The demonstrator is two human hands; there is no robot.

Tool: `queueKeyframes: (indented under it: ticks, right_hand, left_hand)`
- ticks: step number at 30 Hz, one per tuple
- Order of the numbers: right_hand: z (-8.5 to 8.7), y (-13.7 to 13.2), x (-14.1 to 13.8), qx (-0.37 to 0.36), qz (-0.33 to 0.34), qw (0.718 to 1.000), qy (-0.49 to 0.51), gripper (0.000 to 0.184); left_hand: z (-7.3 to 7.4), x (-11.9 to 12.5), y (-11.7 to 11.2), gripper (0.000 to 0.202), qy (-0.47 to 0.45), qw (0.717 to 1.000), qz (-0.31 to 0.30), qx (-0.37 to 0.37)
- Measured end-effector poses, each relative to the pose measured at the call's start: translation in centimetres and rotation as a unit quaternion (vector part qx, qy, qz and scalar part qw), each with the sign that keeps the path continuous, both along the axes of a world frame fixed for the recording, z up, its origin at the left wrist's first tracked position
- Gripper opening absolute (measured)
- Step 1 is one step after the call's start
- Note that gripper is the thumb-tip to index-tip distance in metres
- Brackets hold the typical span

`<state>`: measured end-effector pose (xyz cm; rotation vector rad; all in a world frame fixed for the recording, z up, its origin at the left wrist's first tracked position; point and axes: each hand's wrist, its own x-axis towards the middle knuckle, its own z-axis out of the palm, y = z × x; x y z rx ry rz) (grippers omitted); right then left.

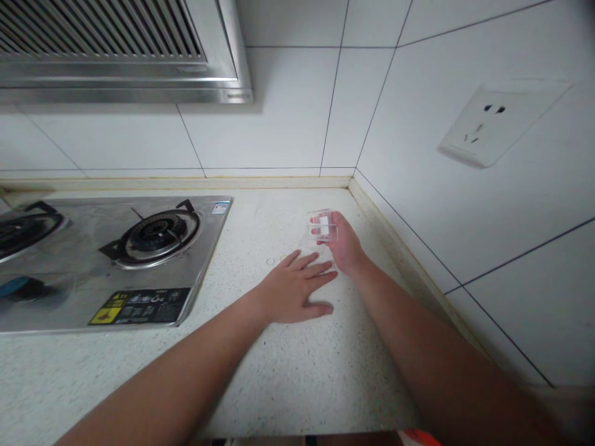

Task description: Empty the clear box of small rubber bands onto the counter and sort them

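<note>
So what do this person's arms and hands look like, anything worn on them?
Both forearms are bare right up to the bottom edge of the picture: no sleeves show. The left hand and the right hand carry no gloves, and no watch, bracelet or ring can be seen on the wrists or fingers in view. No markings show on either arm.

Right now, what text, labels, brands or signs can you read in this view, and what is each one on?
Nothing reads clearly.
Range hood: small brand mark on its lower front edge, too blurred to read.
Gas stove: black and yellow warning label at the front, print too small.
Gas stove: small white sticker at the rear right corner, unreadable.
Wall socket: no text.
Clear plastic piece in the right hand: no text.
</note>
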<state>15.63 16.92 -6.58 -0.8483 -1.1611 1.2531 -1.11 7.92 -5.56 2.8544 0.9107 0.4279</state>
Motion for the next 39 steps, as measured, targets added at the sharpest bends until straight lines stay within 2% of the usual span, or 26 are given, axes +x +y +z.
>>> queueKeyframes:
  ticks: [6, 11, 13, 18, 20, 24, 28, 35, 39]
  right_hand:
    - [0.1, 0.1, 0.3, 0.004, -0.005, 1.000, 0.008, 0.041]
    - [0.1, 0.1, 0.4, 0.011, -0.007, 1.000, 0.001, 0.040]
    - [0.1, 0.2, 0.5, 0.009, -0.004, 1.000, 0.000, 0.041]
    - [0.0, 0.3, 0.4, 0.008, -0.012, 0.999, -0.029, 0.044]
    - [0.0, 0.1, 0.3, 0.009, -0.016, 0.999, -0.042, 0.044]
    - [0.3, -0.3, 0.1, 0.017, -0.007, 0.998, -0.053, 0.040]
    - [0.4, -0.6, 0.0, 0.013, 0.001, 0.999, -0.050, 0.036]
    - [0.3, -0.5, -0.1, 0.015, 0.002, 0.998, -0.061, 0.037]
    - [0.3, -0.5, 0.0, 0.016, -0.001, 0.997, -0.072, 0.038]
  left_hand:
    - [1.8, -1.4, 0.2, 0.037, 0.008, 0.999, 0.021, 0.025]
    - [2.9, -4.4, 0.4, 0.034, 0.056, 0.997, 0.050, 0.024]
    - [3.0, -5.6, 0.6, 0.042, 0.053, 0.996, 0.066, 0.016]
    - [2.0, -6.8, 0.9, 0.103, 0.025, 0.997, 0.074, -0.011]
    - [1.2, -6.6, 0.9, 0.108, 0.029, 0.997, 0.074, -0.017]
    - [-0.1, -5.2, 0.8, 0.092, 0.024, 0.997, 0.061, -0.033]
    - [-0.6, -3.6, 0.8, 0.078, 0.010, 0.999, 0.042, -0.033]
    - [0.2, -2.7, 0.7, 0.037, -0.061, 0.997, -0.018, -0.035]
    - [0.6, -3.1, 1.0, 0.022, -0.072, 0.996, 0.003, -0.048]
